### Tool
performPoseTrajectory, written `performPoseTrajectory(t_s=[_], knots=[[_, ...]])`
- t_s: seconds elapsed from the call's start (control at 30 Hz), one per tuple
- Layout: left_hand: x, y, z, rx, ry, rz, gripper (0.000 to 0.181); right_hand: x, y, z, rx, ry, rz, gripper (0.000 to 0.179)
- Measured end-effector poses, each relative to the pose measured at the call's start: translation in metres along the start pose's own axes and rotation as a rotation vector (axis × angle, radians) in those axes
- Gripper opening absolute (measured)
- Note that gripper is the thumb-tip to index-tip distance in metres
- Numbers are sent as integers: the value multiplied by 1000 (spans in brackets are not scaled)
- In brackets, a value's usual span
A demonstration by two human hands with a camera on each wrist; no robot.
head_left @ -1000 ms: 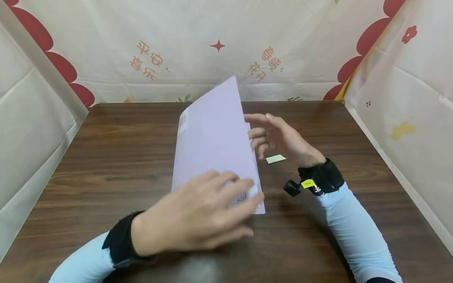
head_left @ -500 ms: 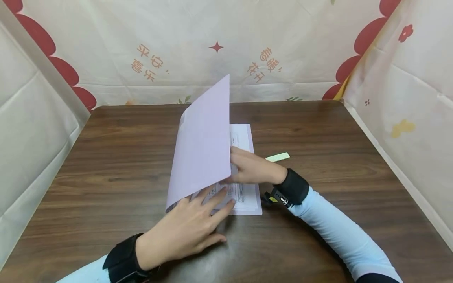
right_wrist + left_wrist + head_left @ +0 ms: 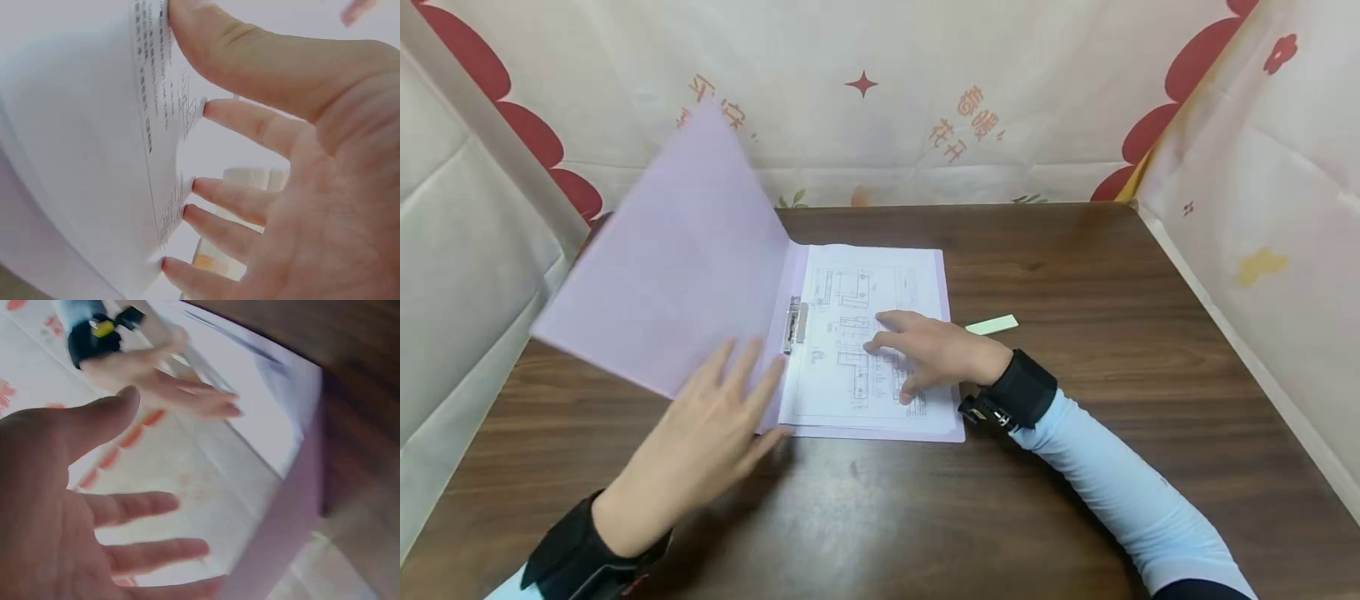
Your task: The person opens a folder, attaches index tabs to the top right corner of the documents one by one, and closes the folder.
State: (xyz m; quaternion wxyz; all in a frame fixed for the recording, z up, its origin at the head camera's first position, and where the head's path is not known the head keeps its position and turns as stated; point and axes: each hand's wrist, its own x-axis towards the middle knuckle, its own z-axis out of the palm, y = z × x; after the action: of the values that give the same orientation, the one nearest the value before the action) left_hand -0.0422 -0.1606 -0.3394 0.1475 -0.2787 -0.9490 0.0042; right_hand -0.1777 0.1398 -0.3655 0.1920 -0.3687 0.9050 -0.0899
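A lilac clip folder [image 3: 677,242] lies on the brown table with its cover raised and swung over to the left. Inside it, a metal clip [image 3: 794,323] sits along the spine beside white sheets [image 3: 820,400] printed with line drawings. My right hand [image 3: 936,350] rests its spread fingertips on the top sheet; the right wrist view shows them against the printed paper [image 3: 81,125]. In front of the cover's lower edge, by the spine, is my left hand [image 3: 692,442], its fingers extended and nothing in its grasp.
A pale green strip [image 3: 992,325] lies on the table [image 3: 1075,275] just right of the folder, close to my right wrist. White printed cloth [image 3: 865,142] hangs behind the table and along both sides.
The folder's cover has swung from standing over the sheets to the left, baring the drawings and the clip. My left hand has moved left; my right hand has come onto the paper.
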Motion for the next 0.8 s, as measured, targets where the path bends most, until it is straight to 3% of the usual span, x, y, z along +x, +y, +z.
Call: performPoseTrajectory(t_s=[0.13, 0.23, 0.4, 0.53, 0.63, 0.8], knots=[[-9, -20, 9, 2, -89, -125, 59, -2, 7, -2, 20, 8, -39, 80], [-10, -35, 16, -50, -214, -200, 52, -2, 8, -2, 33, 8, -60, 79], [1, -57, 26, -166, -364, -240, 47, -2, 9, -3, 63, 2, -66, 80], [10, -71, 32, -216, -421, -253, 48, -3, 10, -3, 96, -10, -56, 80], [19, -77, 32, -255, -427, -258, 44, -5, 11, -2, 98, -4, -46, 81], [36, -69, 26, -253, -386, -285, 42, -2, 10, -1, 69, -1, -56, 81]])
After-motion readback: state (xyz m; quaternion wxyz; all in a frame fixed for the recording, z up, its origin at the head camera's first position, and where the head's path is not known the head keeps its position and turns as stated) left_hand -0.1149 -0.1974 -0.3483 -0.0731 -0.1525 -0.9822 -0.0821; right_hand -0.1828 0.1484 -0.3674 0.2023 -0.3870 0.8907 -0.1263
